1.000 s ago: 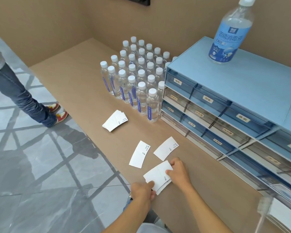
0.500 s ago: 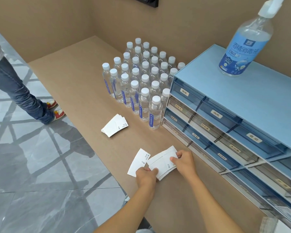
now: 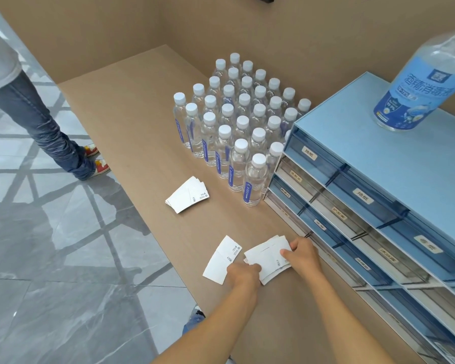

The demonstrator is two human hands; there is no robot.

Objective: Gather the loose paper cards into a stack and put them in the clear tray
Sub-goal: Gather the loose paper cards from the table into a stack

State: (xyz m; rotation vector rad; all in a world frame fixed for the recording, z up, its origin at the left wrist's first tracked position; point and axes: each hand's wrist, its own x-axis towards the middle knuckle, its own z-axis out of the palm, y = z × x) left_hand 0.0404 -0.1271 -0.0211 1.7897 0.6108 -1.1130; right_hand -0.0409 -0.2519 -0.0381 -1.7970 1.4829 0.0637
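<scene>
A small stack of white paper cards (image 3: 267,257) lies on the tan counter (image 3: 132,122) near its front edge. My left hand (image 3: 243,275) pinches the stack's near-left corner and my right hand (image 3: 302,254) grips its right end. One single white card (image 3: 222,260) lies flat just left of the stack, touching my left hand. A second pile of white cards (image 3: 187,195) sits farther back on the counter, apart from both hands. No clear tray can be made out in this view.
Several rows of water bottles (image 3: 237,122) stand behind the cards. A blue drawer cabinet (image 3: 373,195) fills the right side, with a large sanitizer bottle (image 3: 420,82) on top. A person in jeans (image 3: 37,119) stands on the tiled floor, left of the counter edge.
The held stack slid back and over the card that lay to its upper right, taking it in. Both hands moved with it. The camera view shifted closer.
</scene>
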